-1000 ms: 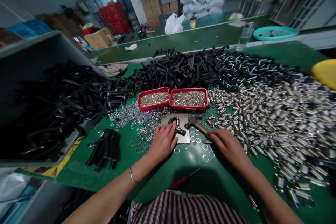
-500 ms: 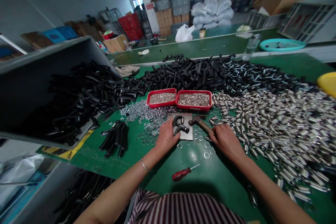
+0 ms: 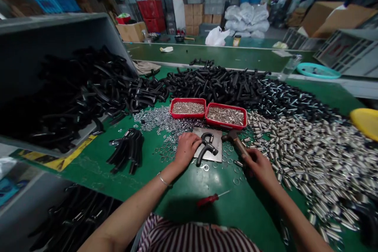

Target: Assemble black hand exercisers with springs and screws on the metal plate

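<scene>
My left hand point(image 3: 186, 150) is closed at the left edge of a flat metal plate point(image 3: 217, 156), its fingertips pinching a black hooked part point(image 3: 205, 151). The part lies on the plate, its curved tail pointing toward me and a small silver cylinder inside its hook. In my right hand point(image 3: 260, 165) is a hammer point(image 3: 239, 145) by its wooden handle; its head rests low by the plate's right edge. Flat metal rings point(image 3: 206, 167) are scattered around the plate. A red-handled screwdriver point(image 3: 208, 200) lies nearer my body.
Two red trays point(image 3: 187, 116) of small metal pins stand behind the plate. Silver cylinders point(image 3: 298, 153) heap up on the right, black parts point(image 3: 212, 82) behind. A tipped grey crate point(image 3: 118, 43) spills black parts at left, near a small bundle of black parts point(image 3: 127, 151).
The black part has turned on the plate, its tail swinging clear of my left fingers. My right hand has shifted slightly back along with the hammer. The camera view has tilted.
</scene>
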`<state>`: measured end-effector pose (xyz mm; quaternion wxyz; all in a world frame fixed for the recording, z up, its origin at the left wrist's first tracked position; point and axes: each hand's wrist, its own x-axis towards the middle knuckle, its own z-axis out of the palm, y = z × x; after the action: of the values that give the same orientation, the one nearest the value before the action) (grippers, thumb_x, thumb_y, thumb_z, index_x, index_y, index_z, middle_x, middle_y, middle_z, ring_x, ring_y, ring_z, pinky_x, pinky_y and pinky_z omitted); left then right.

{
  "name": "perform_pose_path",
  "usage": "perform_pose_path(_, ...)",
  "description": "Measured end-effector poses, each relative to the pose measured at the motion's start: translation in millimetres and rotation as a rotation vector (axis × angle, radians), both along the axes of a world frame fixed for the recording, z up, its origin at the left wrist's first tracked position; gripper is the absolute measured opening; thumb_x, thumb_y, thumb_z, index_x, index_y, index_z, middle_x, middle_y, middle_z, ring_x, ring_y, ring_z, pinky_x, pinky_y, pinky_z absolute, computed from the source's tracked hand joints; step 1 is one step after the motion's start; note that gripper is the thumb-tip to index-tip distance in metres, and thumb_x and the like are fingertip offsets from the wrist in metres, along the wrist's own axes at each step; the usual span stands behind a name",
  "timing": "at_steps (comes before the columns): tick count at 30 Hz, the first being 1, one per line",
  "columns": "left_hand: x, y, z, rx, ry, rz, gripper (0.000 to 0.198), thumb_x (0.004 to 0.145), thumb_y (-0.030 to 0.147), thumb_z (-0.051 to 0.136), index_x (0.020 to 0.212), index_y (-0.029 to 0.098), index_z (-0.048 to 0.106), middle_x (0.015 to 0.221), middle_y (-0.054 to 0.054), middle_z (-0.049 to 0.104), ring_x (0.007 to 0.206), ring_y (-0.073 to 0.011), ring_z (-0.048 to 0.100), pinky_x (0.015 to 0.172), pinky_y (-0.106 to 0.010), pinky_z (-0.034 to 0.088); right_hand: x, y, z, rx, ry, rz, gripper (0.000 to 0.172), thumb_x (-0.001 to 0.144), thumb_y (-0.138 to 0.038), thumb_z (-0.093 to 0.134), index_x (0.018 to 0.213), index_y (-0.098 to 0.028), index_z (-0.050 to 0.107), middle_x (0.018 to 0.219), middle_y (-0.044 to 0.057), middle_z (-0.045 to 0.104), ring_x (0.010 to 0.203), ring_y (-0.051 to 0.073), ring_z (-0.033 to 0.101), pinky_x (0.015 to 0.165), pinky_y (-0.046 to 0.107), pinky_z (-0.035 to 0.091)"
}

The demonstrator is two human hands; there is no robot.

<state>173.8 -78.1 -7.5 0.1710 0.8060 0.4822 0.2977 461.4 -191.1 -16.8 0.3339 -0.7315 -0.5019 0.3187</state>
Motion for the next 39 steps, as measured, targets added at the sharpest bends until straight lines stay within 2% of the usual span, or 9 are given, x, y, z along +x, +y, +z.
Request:
perform_pose_path(3, 5, 1, 8.5, -0.008, -0.016, -0.024, 0.013, 0.095, 0.031, 0.061, 0.09, 0.021, 0.068, 0.096, -0.003, 0.069, 0.098, -0.0216, 0.059, 0.093, -0.038, 0.04, -5, -1, -7.7, -0.068, 0.123, -0.077, 0.043, 0.086, -0.057, 0.055, 0.109, -0.021, 0.055, 0.067, -0.001, 0.063, 0.04, 0.016, 0.053, 0.037, 0.028, 0.042)
perform_pose_path(6, 14, 2, 13.3, -0.022, 0.077, -0.103, 0.014, 0.096, 0.029, 0.057, 0.091, 0.021, 0.068, 0.097, -0.004, 0.068, 0.097, -0.0223, 0.057, 0.091, -0.038, 0.039, -8, 2, -9.7, -0.044, 0.05, -0.082, 0.041, 0.086, -0.056, 0.055, 0.107, -0.021, 0.056, 0.069, -0.001, 0.065, 0.041, 0.015, 0.054, 0.039, 0.027, 0.044)
perform_pose_path(15, 23, 8, 10.0, 0.048, 0.239, -0.13, 0.02, 0.097, 0.028, 0.052, 0.089, 0.019, 0.068, 0.094, -0.007, 0.065, 0.096, -0.0248, 0.056, 0.086, -0.04, 0.041, -5, 1, -7.6, -0.036, 0.055, -0.021, 0.035, 0.09, -0.051, 0.051, 0.109, -0.022, 0.055, 0.066, -0.002, 0.065, 0.041, 0.017, 0.056, 0.041, 0.029, 0.046)
perform_pose_path(21, 19, 14, 19.8, 0.178, 0.404, -0.454, 0.021, 0.099, 0.024, 0.048, 0.092, 0.019, 0.068, 0.098, -0.009, 0.064, 0.098, -0.0235, 0.057, 0.092, -0.041, 0.042, 2, 5, 25.6, 0.255, -0.28, 0.1, 0.029, 0.094, -0.041, 0.05, 0.113, -0.021, 0.058, 0.102, 0.01, 0.07, 0.085, 0.026, 0.067, 0.074, 0.039, 0.054)
perform_pose_path(24, 15, -1, 18.0, 0.159, 0.396, -0.351, 0.026, 0.096, 0.036, 0.055, 0.114, 0.021, 0.065, 0.118, -0.012, 0.062, 0.111, -0.0287, 0.055, 0.097, -0.047, 0.043, 1, 5, 46.3, 0.307, -0.335, 0.221, 0.029, 0.096, -0.038, 0.048, 0.119, -0.021, 0.057, 0.112, 0.011, 0.068, 0.094, 0.026, 0.067, 0.082, 0.04, 0.053)
perform_pose_path(28, 12, -22, 3.2, 0.08, 0.259, -0.156, 0.07, 0.088, 0.036, 0.065, 0.147, 0.015, 0.034, 0.134, -0.02, 0.053, 0.122, -0.0343, 0.051, 0.101, -0.053, 0.044, -14, 5, 64.6, 0.341, -0.386, 0.396, 0.032, 0.099, -0.032, 0.046, 0.128, -0.024, 0.056, 0.118, 0.01, 0.067, 0.103, 0.026, 0.066, 0.088, 0.041, 0.054)
perform_pose_path(33, 16, -29, -8.9, 0.048, 0.159, -0.053, 0.096, 0.087, 0.029, 0.065, 0.156, 0.013, 0.0, 0.133, -0.023, 0.053, 0.122, -0.0361, 0.052, 0.102, -0.055, 0.045, -30, 7, 60.5, 0.419, -0.451, 0.478, 0.043, 0.101, -0.026, 0.042, 0.144, -0.028, 0.047, 0.128, 0.01, 0.064, 0.112, 0.025, 0.064, 0.09, 0.039, 0.055)
perform_pose_path(36, 17, -28, -8.3, 0.036, 0.157, -0.048, 0.098, 0.087, 0.029, 0.065, 0.156, 0.012, -0.002, 0.132, -0.023, 0.054, 0.119, -0.0366, 0.054, 0.102, -0.056, 0.045, -26, 12, 51.2, 0.294, -0.457, 0.548, 0.042, 0.1, -0.027, 0.042, 0.141, -0.028, 0.051, 0.121, 0.01, 0.067, 0.103, 0.025, 0.067, 0.084, 0.039, 0.056)
perform_pose_path(39, 16, -28, -4.8, 0.027, 0.158, -0.046, 0.094, 0.086, 0.029, 0.066, 0.156, 0.01, 0.005, 0.134, -0.024, 0.053, 0.12, -0.0376, 0.054, 0.103, -0.057, 0.043, -21, 16, 49.3, 0.257, -0.299, 0.458, 0.035, 0.099, -0.034, 0.047, 0.132, -0.027, 0.057, 0.12, 0.009, 0.068, 0.105, 0.026, 0.066, 0.091, 0.043, 0.054)
